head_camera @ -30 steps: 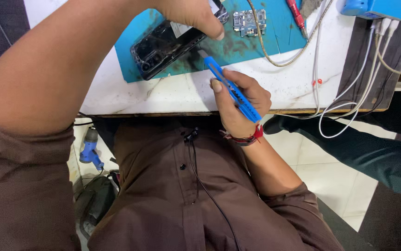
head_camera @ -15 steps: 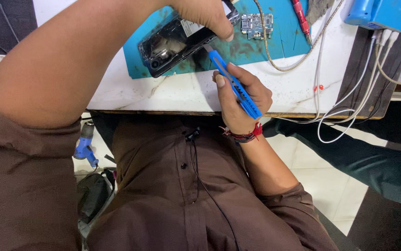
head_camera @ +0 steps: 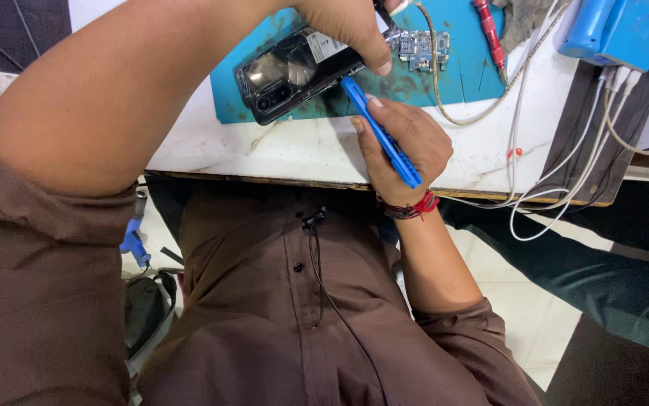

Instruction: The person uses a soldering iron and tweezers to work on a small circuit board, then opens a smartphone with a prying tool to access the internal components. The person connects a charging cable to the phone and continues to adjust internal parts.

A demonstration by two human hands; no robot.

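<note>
A black phone (head_camera: 294, 71) with its back opened lies on a teal work mat (head_camera: 445, 79) on the white table. My left hand (head_camera: 351, 30) presses down on the phone's right end, fingers curled over its edge. My right hand (head_camera: 403, 146) grips a flat blue pry tool (head_camera: 381, 131); the tool's tip touches the phone's lower edge just below my left fingers. A red thread band circles my right wrist.
A small green circuit board (head_camera: 422, 46) and a red-handled tool (head_camera: 488, 34) lie on the mat. White cables (head_camera: 550, 180) hang over the table edge (head_camera: 302, 180). A blue device (head_camera: 614, 30) sits at the top right. A bag (head_camera: 144, 316) lies on the floor.
The pry tool's tip has moved up from the mat's edge to the phone's lower edge. My left hand stays on the phone.
</note>
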